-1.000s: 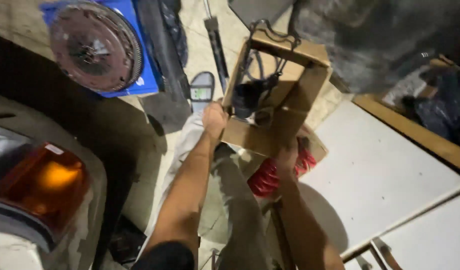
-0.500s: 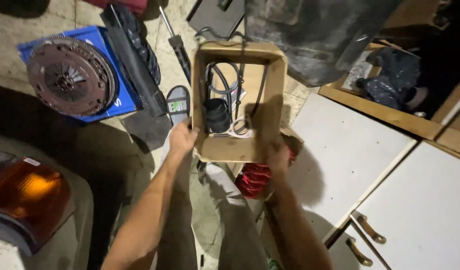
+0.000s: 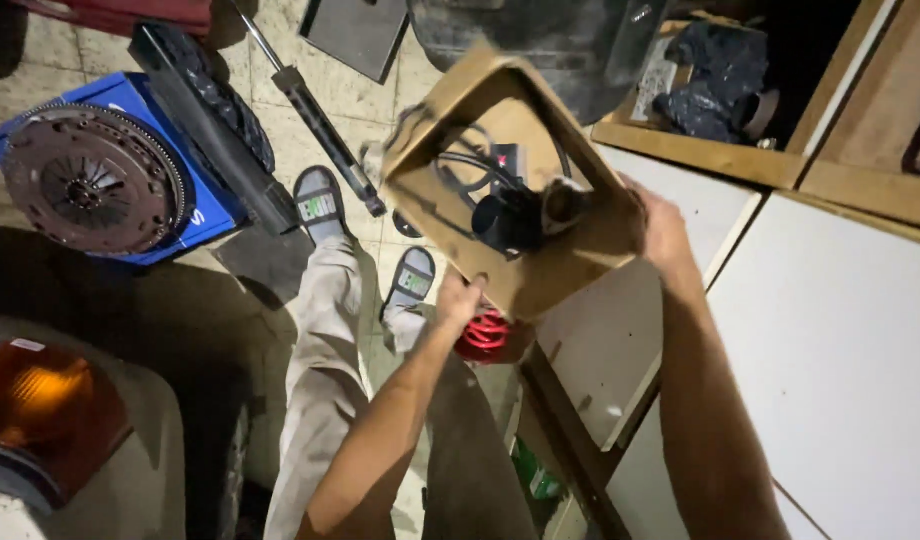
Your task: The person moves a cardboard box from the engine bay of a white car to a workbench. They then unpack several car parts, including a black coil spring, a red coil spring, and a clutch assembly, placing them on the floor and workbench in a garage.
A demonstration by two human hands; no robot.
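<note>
Head view shows us gripping the open cardboard box (image 3: pixel 540 260) by opposite edges, left hand (image 3: pixel 460 300) below, right hand (image 3: pixel 660 225) beside, fingers closed, tilting it above the floor so its black cables (image 3: pixel 480 170) stay inside.

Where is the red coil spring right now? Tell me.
In the head view the red coil spring sits low at centre, just under the cardboard box and beside the left hand, left of the white cabinet.
</note>
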